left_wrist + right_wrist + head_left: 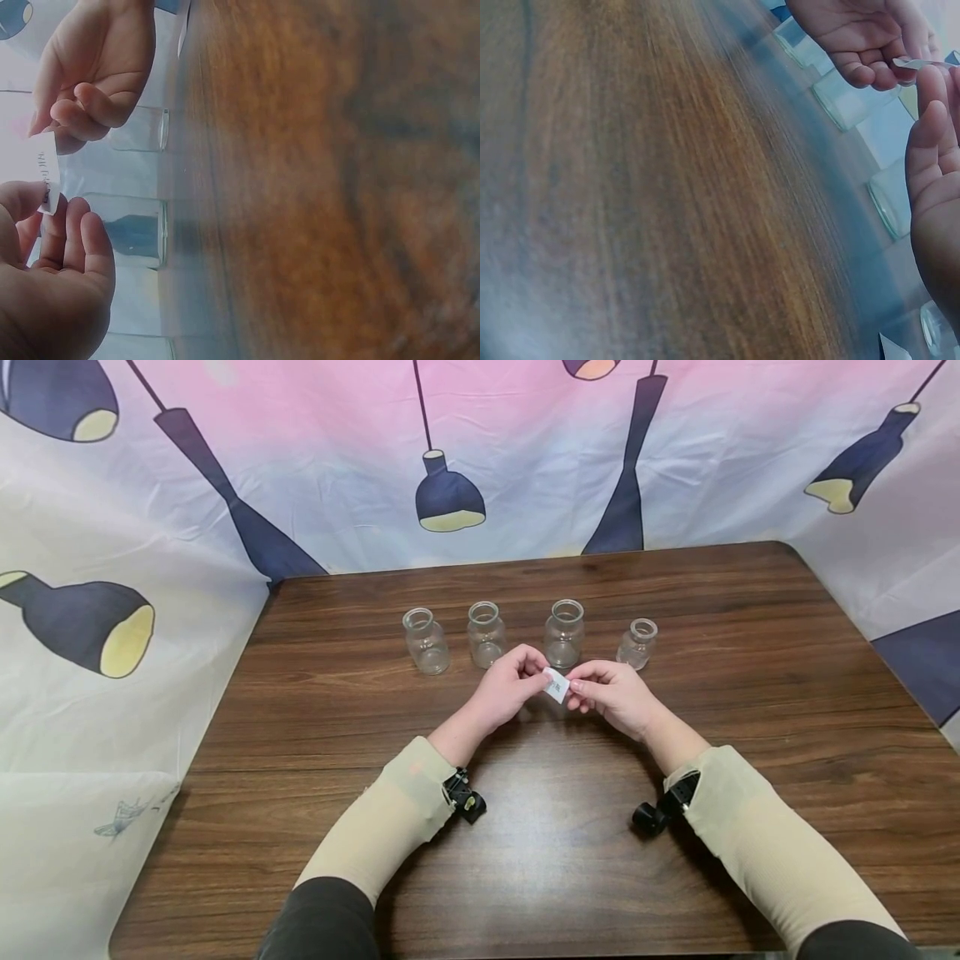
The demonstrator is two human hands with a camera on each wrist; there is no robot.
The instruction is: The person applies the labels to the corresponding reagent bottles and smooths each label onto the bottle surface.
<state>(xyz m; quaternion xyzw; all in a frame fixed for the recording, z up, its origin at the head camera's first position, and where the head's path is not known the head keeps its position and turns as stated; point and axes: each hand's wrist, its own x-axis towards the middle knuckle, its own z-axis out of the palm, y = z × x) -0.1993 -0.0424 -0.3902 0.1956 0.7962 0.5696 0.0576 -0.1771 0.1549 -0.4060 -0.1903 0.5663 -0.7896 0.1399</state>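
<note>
Between both hands, in the head view, is a small white label point(557, 686) with dark printed writing. My left hand point(512, 687) pinches its left edge between thumb and fingers. The thumb and forefinger of my right hand point(613, 696) pinch the opposite edge. In the left wrist view the label point(46, 169) is seen at a slant with its print showing; the right wrist view gives only its thin edge point(915, 64). Just behind the hands stands an open glass jar point(564, 631).
Two more lidless glass jars stand to the left, one at the far left point(426, 643) and one beside it point(487, 633). A smaller glass jar point(637, 643) is at the right. All stand on the brown wooden table point(525, 860), with a printed cloth point(360, 510) hanging behind.
</note>
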